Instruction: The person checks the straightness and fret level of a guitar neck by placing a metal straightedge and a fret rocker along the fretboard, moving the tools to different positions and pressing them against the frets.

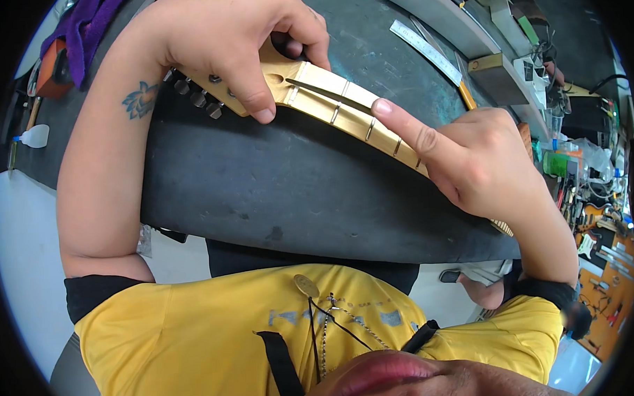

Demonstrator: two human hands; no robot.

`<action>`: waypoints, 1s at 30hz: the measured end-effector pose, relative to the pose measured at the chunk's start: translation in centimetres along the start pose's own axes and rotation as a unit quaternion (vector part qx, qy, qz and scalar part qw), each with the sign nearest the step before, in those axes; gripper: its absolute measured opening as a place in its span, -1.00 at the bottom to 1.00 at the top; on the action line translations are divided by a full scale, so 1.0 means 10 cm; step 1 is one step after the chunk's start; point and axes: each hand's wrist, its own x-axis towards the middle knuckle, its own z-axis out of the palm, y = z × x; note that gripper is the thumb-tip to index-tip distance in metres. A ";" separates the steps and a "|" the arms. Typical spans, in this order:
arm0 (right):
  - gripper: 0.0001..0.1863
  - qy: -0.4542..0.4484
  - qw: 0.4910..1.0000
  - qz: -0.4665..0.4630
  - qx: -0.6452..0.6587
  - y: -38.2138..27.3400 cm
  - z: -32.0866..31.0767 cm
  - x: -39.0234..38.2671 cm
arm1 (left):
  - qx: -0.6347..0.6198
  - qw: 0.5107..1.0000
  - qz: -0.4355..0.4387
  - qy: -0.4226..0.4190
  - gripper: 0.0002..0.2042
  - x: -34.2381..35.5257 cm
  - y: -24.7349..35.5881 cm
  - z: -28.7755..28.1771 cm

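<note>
A pale wooden guitar neck [381, 133] with metal frets lies across the dark bench, its headstock toward the upper left. My left hand [217, 44] is closed round the headstock, thumb on the near side and fingers over the far side. Metal tuning pegs [198, 99] stick out below that wrist. A slim, dark, pointed file [327, 93] lies along the fretboard, its tip close to the nut end. My right hand [476, 157] holds the file, with the index finger stretched along it and the other fingers curled. The file's rear end is hidden under this hand.
Beyond the neck, a steel ruler [427, 51] and an orange-handled tool [465, 95] lie on the bench [296, 199]. A block with a wooden face [490, 65] stands farther right. At left are a purple cloth [91, 31] and a small white bottle [34, 136]. Tools crowd the right side.
</note>
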 end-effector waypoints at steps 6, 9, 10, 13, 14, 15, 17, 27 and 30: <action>-0.08 0.066 0.997 -0.035 -0.011 -0.06 0.14 0.30 | -0.029 1.000 -0.012 0.001 -0.49 0.01 0.01 0.01; -0.08 0.006 1.000 0.004 0.010 -0.04 0.05 0.02 | -0.013 1.000 -0.007 -0.005 -0.50 0.02 0.00 -0.01; -0.08 0.006 1.000 0.009 0.008 -0.05 0.05 0.04 | -0.004 1.000 0.001 -0.016 -0.50 0.03 0.00 -0.02; -0.06 0.045 0.998 -0.026 -0.034 -0.07 0.10 0.24 | -0.002 1.000 -0.009 -0.002 -0.50 -0.01 0.01 0.02; -0.06 0.047 0.998 -0.028 -0.024 -0.07 0.11 0.29 | -0.010 1.000 -0.011 0.004 -0.50 -0.02 0.02 0.03; -0.06 0.049 0.998 -0.030 -0.014 -0.07 0.12 0.32 | -0.016 1.000 -0.011 0.006 -0.50 -0.01 0.01 0.03; -0.05 0.029 1.000 -0.012 0.000 -0.07 0.07 0.10 | -0.009 1.000 -0.009 0.009 -0.50 -0.02 0.01 0.04; 0.00 0.015 1.000 0.006 0.001 -0.05 0.12 0.03 | -0.029 1.000 -0.001 -0.001 -0.51 0.03 -0.09 0.04; -0.01 0.054 0.998 -0.017 -0.026 -0.08 0.10 0.12 | -0.011 1.000 -0.010 -0.003 -0.52 0.02 0.00 -0.02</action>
